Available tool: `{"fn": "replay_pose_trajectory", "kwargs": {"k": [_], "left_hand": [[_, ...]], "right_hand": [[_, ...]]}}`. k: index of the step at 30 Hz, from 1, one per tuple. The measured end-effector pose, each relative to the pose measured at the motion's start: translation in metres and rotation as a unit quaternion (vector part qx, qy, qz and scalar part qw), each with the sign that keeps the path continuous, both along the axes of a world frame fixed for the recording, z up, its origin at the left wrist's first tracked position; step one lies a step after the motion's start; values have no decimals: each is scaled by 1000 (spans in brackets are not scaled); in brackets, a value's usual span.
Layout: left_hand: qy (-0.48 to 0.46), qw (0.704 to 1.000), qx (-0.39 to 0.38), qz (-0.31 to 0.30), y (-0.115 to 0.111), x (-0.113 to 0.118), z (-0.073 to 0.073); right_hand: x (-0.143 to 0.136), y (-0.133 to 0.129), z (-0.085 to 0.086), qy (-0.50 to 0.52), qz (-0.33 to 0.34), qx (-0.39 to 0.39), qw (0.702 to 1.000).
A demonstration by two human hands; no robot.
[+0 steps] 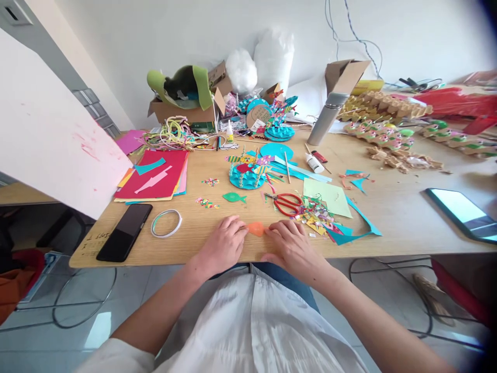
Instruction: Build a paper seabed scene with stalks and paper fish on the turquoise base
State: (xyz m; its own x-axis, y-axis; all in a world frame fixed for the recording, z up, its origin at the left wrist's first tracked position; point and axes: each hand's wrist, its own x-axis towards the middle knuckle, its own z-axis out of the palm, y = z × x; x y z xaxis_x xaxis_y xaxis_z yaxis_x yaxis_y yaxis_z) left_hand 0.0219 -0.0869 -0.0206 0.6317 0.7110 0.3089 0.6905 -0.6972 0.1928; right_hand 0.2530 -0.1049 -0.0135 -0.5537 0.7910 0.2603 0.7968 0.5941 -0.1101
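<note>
A small orange paper cutout (256,229) lies flat at the table's front edge, between my two hands. The fingers of my left hand (227,241) are bent together, their tips pressing its left end. At its right end, my right hand (293,243) presses with curled fingers, thumb tucked near the table edge; the fingers hide that end. Just beyond lies a green paper fish (234,197). Red-handled scissors (287,203) rest beyond my right hand, beside a heap of colourful paper scraps (316,213). Behind the green fish stands a blue paper piece decorated with paper fish (247,176).
Left are a black phone (125,233), a tape roll (166,224) and stacked coloured paper (155,176). Farther back stand a glue bottle (314,163) and a grey flask (327,120). Egg-carton crafts (378,135) and another phone (464,215) lie right. Boxes (182,115) line the wall.
</note>
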Motion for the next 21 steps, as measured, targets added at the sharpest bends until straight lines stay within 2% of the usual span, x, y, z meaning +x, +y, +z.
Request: {"fn": "replay_pose_trajectory", "kwargs": {"k": [8,14,21], "left_hand": [[11,1000,-11,-22,-31,5,2],[11,999,3,-38,-37,2,-2],[-43,996,46,-58,-41,-1,-11]], "right_hand": [[-1,-22,-9,21,10,-3,1000],[-4,-31,-21,37,12,16,999],[-1,-39,-24,41,62,12,997]]}}
